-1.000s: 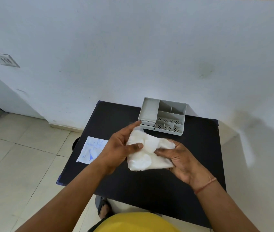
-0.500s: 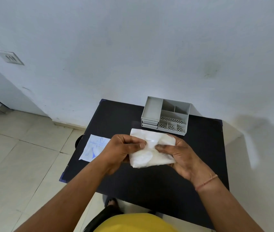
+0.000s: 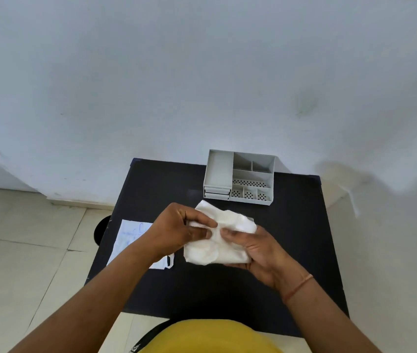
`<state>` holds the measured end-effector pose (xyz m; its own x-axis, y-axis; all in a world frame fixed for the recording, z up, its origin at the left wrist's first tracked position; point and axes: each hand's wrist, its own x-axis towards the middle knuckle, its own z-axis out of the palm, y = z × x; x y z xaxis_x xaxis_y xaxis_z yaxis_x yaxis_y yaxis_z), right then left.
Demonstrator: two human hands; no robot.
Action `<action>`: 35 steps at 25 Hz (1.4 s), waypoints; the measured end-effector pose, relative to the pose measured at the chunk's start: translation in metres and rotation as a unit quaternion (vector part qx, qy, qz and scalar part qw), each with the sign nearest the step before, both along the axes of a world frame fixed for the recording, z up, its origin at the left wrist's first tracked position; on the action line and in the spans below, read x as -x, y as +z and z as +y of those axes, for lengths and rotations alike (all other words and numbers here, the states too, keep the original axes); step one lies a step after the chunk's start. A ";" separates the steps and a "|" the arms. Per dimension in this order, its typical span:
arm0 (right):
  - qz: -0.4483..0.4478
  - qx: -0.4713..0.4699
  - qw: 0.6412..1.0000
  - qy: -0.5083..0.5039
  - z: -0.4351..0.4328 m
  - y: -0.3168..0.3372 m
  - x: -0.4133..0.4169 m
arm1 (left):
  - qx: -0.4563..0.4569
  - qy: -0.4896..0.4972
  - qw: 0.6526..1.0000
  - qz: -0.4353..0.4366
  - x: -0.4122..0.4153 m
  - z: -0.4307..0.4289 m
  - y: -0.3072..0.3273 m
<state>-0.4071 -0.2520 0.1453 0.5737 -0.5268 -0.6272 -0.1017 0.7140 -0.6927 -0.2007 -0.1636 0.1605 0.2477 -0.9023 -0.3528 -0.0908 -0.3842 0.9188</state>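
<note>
Fingers (image 3: 197, 234) of the left hand (image 3: 174, 229) were curled tight and pinched the left side of the white packet (image 3: 212, 248), thumb on the front. A second earlier those fingers were stretched out behind the packet's top; half a second earlier they had already curled in, same as now. The right hand (image 3: 258, 250) cupped the packet from below and the right, its fingertips (image 3: 232, 235) bent onto the front face close to the left thumb; that grip looked about unchanged across the frames. Both hands held the packet in the air above the middle of the black table (image 3: 299, 250), near the grey organizer (image 3: 240, 177) but not touching it. The packet looked more crumpled at the top than before, with its upper corner pointing toward the organizer.

The organizer stood at the table's far edge by the wall (image 3: 202, 85), same spot as earlier. The printed sheet (image 3: 131, 235) lay at the table's left edge, partly under the left forearm, not moved. An orange thread (image 3: 300, 286) circled the right wrist. A yellow shirt (image 3: 217, 337) showed at the bottom of the view.
</note>
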 end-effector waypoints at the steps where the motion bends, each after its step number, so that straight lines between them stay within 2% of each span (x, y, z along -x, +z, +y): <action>1: -0.004 0.001 1.000 -0.015 -0.003 0.000 -0.002 | 0.009 0.027 0.998 0.054 -0.003 -0.003 0.002; 3: -0.016 -0.004 0.999 -0.043 -0.008 0.000 -0.006 | 0.015 0.058 0.982 0.178 -0.013 -0.007 0.004; 5: -0.023 0.000 0.997 -0.073 -0.012 -0.003 -0.013 | -0.004 0.019 0.969 0.247 -0.026 -0.011 0.006; 7: -0.023 0.009 0.995 -0.093 -0.012 -0.007 -0.022 | -0.057 -0.039 0.969 0.237 -0.040 -0.019 0.002; 9: -0.012 0.016 0.995 -0.101 -0.009 -0.011 -0.031 | -0.092 -0.065 0.976 0.188 -0.049 -0.030 -0.004; 13: 0.013 0.034 0.995 -0.097 -0.009 -0.012 -0.038 | -0.081 -0.110 0.985 0.101 -0.072 -0.050 -0.018; 18: 0.052 0.031 0.998 -0.016 -0.002 -0.019 -0.041 | -0.100 -0.227 0.967 0.055 -0.091 -0.078 -0.023; 20: 0.053 0.028 0.997 -0.045 0.006 -0.026 -0.044 | -0.112 -0.219 0.967 0.073 -0.090 -0.089 -0.028; 22: 0.043 0.016 0.993 -0.107 0.011 -0.033 -0.043 | -0.143 -0.191 0.962 0.133 -0.090 -0.102 -0.036; 24: 0.031 -0.002 0.987 -0.158 0.010 -0.039 -0.035 | -0.182 -0.115 0.957 0.197 -0.087 -0.117 -0.050; 25: 0.027 -0.009 0.984 -0.175 0.009 -0.041 -0.029 | -0.189 -0.068 0.958 0.202 -0.083 -0.126 -0.061; 26: 0.024 -0.013 0.982 -0.186 0.007 -0.042 -0.023 | -0.188 -0.033 0.966 0.176 -0.079 -0.132 -0.075; 27: 0.023 -0.014 0.980 -0.197 0.006 -0.043 -0.016 | -0.176 -0.023 0.979 0.104 -0.077 -0.137 -0.091; 28: 0.022 -0.016 0.977 -0.212 0.004 -0.045 -0.009 | -0.152 -0.065 0.986 -0.029 -0.075 -0.141 -0.110; 29: 0.020 -0.018 0.973 -0.229 0.002 -0.046 -0.001 | -0.123 -0.146 0.964 -0.185 -0.074 -0.145 -0.130; 30: 0.018 -0.020 0.969 -0.246 0.001 -0.046 0.006 | -0.099 -0.231 0.920 -0.300 -0.072 -0.148 -0.148; 31: 0.015 -0.022 0.965 -0.260 0.001 -0.048 0.012 | -0.085 -0.294 0.880 -0.364 -0.070 -0.151 -0.160; 33: 0.014 -0.025 0.961 -0.276 0.002 -0.051 0.022 | -0.115 -0.339 0.854 -0.377 -0.064 -0.157 -0.170; 35: 0.017 -0.025 0.960 -0.280 0.005 -0.055 0.028 | -0.142 -0.347 0.848 -0.374 -0.058 -0.162 -0.173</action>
